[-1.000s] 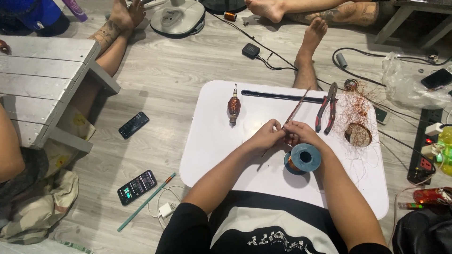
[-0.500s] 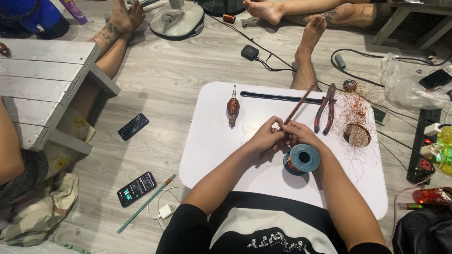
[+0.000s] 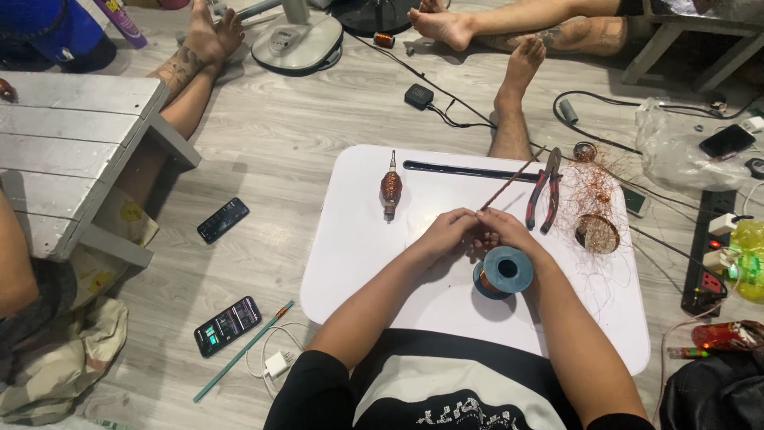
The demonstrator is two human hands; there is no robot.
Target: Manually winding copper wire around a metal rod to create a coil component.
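Both hands are meeting over the middle of the white tabletop. The left hand is curling its fingers closed around the lower end of a thin brown rod, and the right hand is pinching the same rod just beside it, so the two hands are touching. The rod is slanting up and away from the hands toward the far right, its free end pointing at the red-handled pliers.

A blue spool of copper wire is standing on the tabletop right under the right wrist, just beside the hands. Whether a strand is running from the spool to the fingers cannot be told.

Farther out on the tabletop, a wound copper armature on a shaft is lying to the left of the hands, well apart from them. A long dark bar is lying along the far edge. A loose tangle of copper wire is spreading over the right side, beyond the pliers.

On the floor to the left, two phones are lying face up. Other people's bare feet are resting on the floor beyond the tabletop
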